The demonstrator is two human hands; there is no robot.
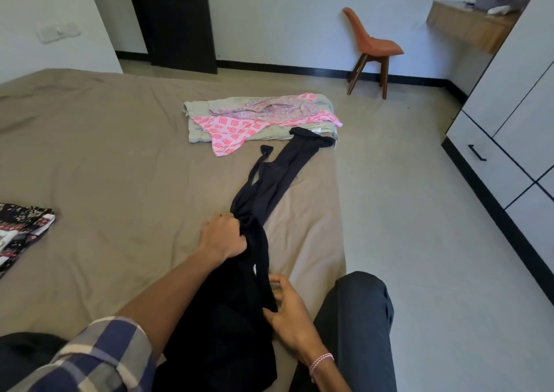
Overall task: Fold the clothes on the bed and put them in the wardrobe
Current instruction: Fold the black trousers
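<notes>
- Two hands are on one long black garment (269, 187), which lies on the bed (120, 151) along its right edge and stretches from my lap towards the far right corner.
- My left hand (223, 235) is fisted round the garment about halfway along it, fingers curled into the bunched cloth, knuckles up.
- My right hand (287, 310) sits nearer to me at the garment's right side, fingers curled and thumb against the cloth's edge. I cannot tell whether it pinches the cloth or only touches it.
- Beyond my left hand the garment runs flat and narrow, with a thin strap (263, 154) looping off its left side. Its far end lies over the near edge of a pile at the far right corner.
- That pile has a grey-green folded cloth (198, 130) at the bottom. A pink patterned garment (230, 132) is spread across it and hangs over onto the sheet, and a pale floral garment (269, 108) lies on top towards the far side.
- At the left edge of the bed lies a dark floral bundle (21, 229), well apart from everything else.
- Close to me the black garment gathers into a dark heap between my left forearm, in a checked sleeve (99, 355), and my right leg (359, 316) in dark trousers.
- Across the floor to the right of the bed stands the wardrobe (509, 121), its doors closed, and an orange chair (371, 46) stands by the far wall.
</notes>
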